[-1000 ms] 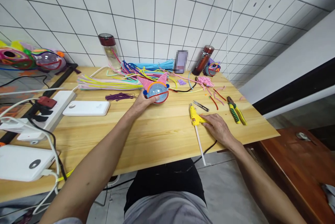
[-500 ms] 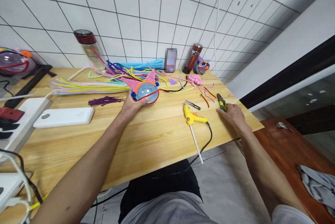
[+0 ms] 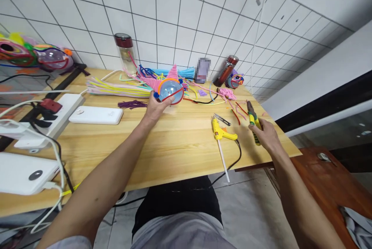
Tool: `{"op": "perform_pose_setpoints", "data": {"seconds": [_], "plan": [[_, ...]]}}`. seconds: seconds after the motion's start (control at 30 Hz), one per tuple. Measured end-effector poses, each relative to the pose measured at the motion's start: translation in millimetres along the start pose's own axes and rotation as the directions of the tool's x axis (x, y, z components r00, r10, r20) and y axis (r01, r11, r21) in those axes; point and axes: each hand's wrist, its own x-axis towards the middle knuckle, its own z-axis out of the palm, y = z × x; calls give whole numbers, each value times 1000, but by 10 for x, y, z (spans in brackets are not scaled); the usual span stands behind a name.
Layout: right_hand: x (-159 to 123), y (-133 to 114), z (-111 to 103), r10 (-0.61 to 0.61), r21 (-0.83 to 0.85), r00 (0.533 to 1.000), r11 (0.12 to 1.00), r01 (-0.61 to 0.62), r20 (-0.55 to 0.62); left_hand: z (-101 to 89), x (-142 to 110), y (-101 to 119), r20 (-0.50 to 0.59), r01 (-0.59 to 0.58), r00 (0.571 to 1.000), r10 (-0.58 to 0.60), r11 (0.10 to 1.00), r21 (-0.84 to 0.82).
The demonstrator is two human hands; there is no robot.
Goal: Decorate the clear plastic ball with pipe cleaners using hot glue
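Observation:
A clear plastic ball (image 3: 169,89) with pink pipe-cleaner points, an orange band, a red rim and blue pompoms is gripped by my left hand (image 3: 156,108), just over the tabletop. My right hand (image 3: 266,134) is closed round the yellow-green handles of a pair of pliers (image 3: 252,114), whose dark jaws point away from me. Left of the pliers lie a yellow glue gun (image 3: 221,132) with a white glue stick in it and small thread snips (image 3: 222,119). Red and pink pipe-cleaner scraps (image 3: 236,116) are scattered just beyond them.
Bundles of pipe cleaners (image 3: 116,88) lie behind the ball, with purple strands (image 3: 132,104) nearer me. Two bottles, one glass (image 3: 125,55) and one red (image 3: 226,71), stand by the wall. White power banks (image 3: 95,115) and a power strip (image 3: 65,115) with cables occupy the left.
My right hand has lifted the pliers, which now show more of their handles and jaws. The view has swung a little left; my left hand still holds the ball.

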Motion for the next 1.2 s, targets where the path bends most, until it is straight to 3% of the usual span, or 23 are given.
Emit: {"op": "perform_pose_setpoints", "data": {"seconds": [0.07,0.13,0.17,0.23,0.33,0.47,0.67,0.77,0.97,1.2], "plan": [[-206,-477,46,-41,304,987,953,-8,155,-26,32,24,-76,-24,997,24,1000,-8],[-372,-1029,198,-131,540,924,837,-92,361,-54,60,64,-139,-53,989,49,998,-24],[-428,-1299,309,-141,591,887,789,-168,440,-68,74,89,-161,-70,985,63,997,-35],[-485,-1758,570,-167,595,854,781,-190,492,-96,101,144,-191,-101,978,89,993,-54],[-477,-2136,911,-181,559,841,813,-164,509,-126,132,218,-206,-127,972,113,990,-55],[-438,-2162,1089,-180,454,856,888,-70,484,-93,112,271,-191,-139,973,128,989,-45],[-415,-2211,1175,-187,329,848,944,16,496,25,-34,339,-52,-85,995,82,995,-47],[-405,-2218,1124,-227,272,844,957,101,486,72,-112,362,31,-33,999,35,998,-57],[-435,-1935,844,-312,108,836,949,295,452,242,-280,248,242,87,968,-69,994,-64],[-498,-1958,882,-310,-22,860,937,348,405,380,-446,211,286,182,945,-156,981,-65]]}}
